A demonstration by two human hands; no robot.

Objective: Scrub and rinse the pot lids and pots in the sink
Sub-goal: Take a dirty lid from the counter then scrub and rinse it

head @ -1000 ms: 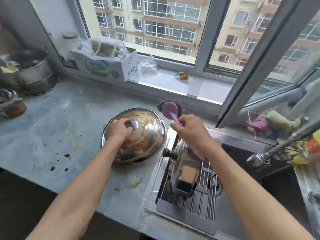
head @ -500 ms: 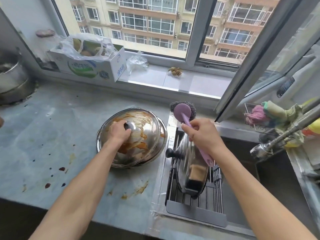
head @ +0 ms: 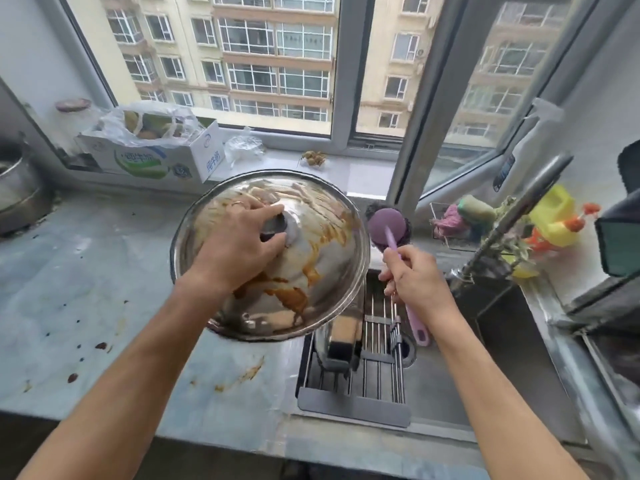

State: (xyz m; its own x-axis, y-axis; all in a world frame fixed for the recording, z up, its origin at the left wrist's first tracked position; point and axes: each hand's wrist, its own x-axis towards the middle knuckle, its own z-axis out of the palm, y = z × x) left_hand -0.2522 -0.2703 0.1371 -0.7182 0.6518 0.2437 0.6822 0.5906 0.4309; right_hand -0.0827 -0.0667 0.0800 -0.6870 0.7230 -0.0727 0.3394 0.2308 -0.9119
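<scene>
1. Desk (head: 86,289): grey stone surface to your left, spotted with brown sauce drips and dark specks.
2. Sink (head: 502,358): steel basin to your right; a slatted drain rack (head: 377,382) sits across its left part.
3. Big lid (head: 311,265): steel dome, streaked with orange-brown sauce, held clear of the desk and tilted, its right edge over the sink's left rim.
4. Second lid (head: 341,337): stands on edge in the drain rack, partly hidden under the big lid.
5. Your left hand (head: 239,244): closed over the big lid's dark knob (head: 273,226), fingers wrapped round it.
6. Your right hand (head: 415,282): fist closed on the purple handle of the scrub brush (head: 388,226); brush head points up toward the window sill, just beside the big lid's right rim.
7. Tap (head: 512,223): spout angled over the sink; whether water is running cannot be told.
</scene>
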